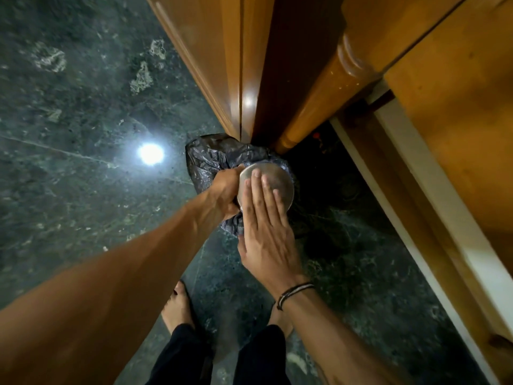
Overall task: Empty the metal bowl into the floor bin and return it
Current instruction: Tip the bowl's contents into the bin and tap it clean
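Observation:
The metal bowl is turned upside down over the floor bin, which is lined with a crumpled black plastic bag. My left hand grips the bowl's rim on its left side. My right hand lies flat with fingers straight on the bowl's upturned bottom. The bowl's inside and the bin's opening are hidden beneath the bowl and my hands.
The bin stands on a dark green marble floor against a wooden cabinet corner. A turned wooden post and a dark gap under the furniture lie to the right. My bare feet stand just behind the bin.

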